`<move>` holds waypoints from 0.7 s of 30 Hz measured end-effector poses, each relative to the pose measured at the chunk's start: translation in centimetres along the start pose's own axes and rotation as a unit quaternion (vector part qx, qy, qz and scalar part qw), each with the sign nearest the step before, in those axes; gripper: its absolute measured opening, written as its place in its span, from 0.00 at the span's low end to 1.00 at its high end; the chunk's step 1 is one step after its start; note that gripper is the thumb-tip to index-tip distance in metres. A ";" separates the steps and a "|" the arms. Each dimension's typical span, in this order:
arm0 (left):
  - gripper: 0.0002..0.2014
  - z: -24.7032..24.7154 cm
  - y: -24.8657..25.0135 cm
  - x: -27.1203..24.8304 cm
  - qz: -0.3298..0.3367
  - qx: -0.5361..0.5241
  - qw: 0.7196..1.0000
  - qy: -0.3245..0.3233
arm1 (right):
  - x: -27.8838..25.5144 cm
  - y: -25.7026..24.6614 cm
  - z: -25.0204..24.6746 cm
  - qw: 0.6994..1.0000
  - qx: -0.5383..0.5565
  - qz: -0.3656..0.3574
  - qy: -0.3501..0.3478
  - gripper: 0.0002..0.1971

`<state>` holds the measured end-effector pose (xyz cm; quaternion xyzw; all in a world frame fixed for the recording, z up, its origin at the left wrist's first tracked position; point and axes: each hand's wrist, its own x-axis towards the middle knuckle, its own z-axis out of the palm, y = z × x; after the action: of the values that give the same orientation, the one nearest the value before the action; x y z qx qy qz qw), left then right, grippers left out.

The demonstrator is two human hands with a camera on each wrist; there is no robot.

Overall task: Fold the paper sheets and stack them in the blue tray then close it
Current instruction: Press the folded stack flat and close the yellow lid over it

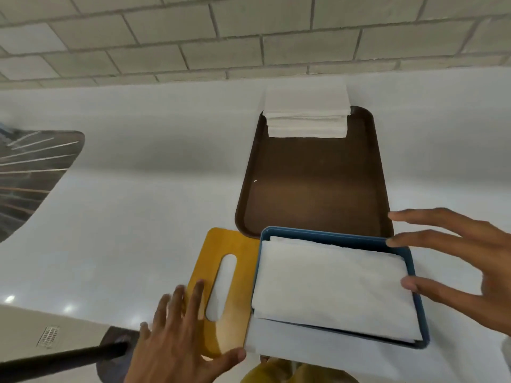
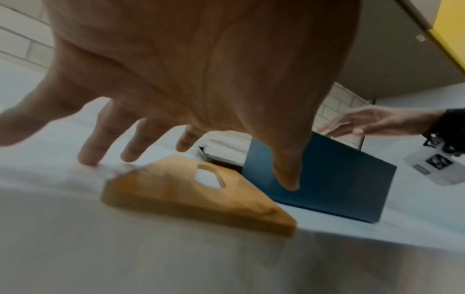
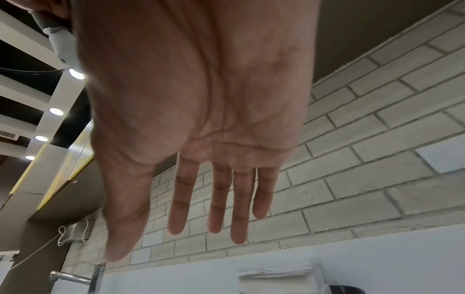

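Observation:
The blue tray [image 1: 419, 294] sits at the counter's near edge with folded white paper sheets [image 1: 334, 288] stacked inside; one sheet hangs over its near side. To its left lies the wooden lid [image 1: 235, 322] with a long slot. My left hand [image 1: 179, 335] hovers spread over the lid's left part, fingers straight, holding nothing; in the left wrist view the left hand [image 2: 176, 119] is above the lid [image 2: 191, 197]. My right hand [image 1: 456, 252] is open, fingers stretched above the tray's right rim. A stack of unfolded sheets [image 1: 307, 111] rests on the brown tray [image 1: 318, 189] behind.
A white counter [image 1: 138, 203] runs to a grey brick wall [image 1: 249, 37]. A sink [image 1: 33, 172] lies at the far left, and a dark handle [image 1: 63, 355] crosses the lower left. In the right wrist view a tap [image 3: 75, 276] shows.

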<state>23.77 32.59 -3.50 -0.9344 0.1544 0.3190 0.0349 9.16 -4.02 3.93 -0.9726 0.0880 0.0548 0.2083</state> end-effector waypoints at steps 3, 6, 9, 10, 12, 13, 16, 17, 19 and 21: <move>0.76 1.0 1.4 0.1 -0.017 0.031 0.999 0.023 | -0.2 0.7 0.5 1.000 0.011 0.000 0.004 0.25; 0.72 0.9 1.3 -0.2 -0.015 0.000 0.997 0.073 | -0.3 0.7 0.2 0.999 0.030 -0.005 0.010 0.23; 0.67 0.6 -0.1 -0.3 -0.048 -0.023 0.997 0.052 | -0.6 0.2 -0.6 0.999 0.043 0.002 0.017 0.22; 0.66 0.3 -1.3 -0.5 -0.055 -0.040 0.997 0.045 | -0.7 0.0 -1.0 0.999 0.045 0.002 0.016 0.22; 0.64 -0.5 -3.5 -1.4 -0.087 -0.092 0.991 0.043 | -1.0 0.0 -1.5 0.999 0.039 -0.006 0.014 0.21; 0.61 -0.9 -4.6 -2.2 -0.097 -0.163 0.981 0.043 | -1.1 0.1 -1.8 0.999 0.035 -0.012 0.015 0.21; 0.67 6.4 -17.6 4.5 -0.025 -0.276 0.949 0.151 | -1.5 0.2 -3.2 0.998 0.034 -0.032 0.039 0.23; 0.77 7.5 -21.8 7.6 0.012 -0.307 0.926 0.221 | -1.7 0.0 -3.9 0.998 0.035 -0.037 0.048 0.25; 0.83 3.5 -23.2 7.4 0.108 -0.214 0.917 0.319 | -1.7 -0.6 -5.2 0.996 0.040 -0.048 0.068 0.35; 0.66 -4.5 -13.1 4.4 0.184 -0.097 0.941 0.269 | -1.5 -1.5 -5.9 0.993 0.059 -0.069 0.082 0.49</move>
<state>33.73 43.16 -3.04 -0.9397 0.2952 0.0703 -0.1578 8.35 -4.91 10.11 -0.9637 0.0408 -0.0445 0.2603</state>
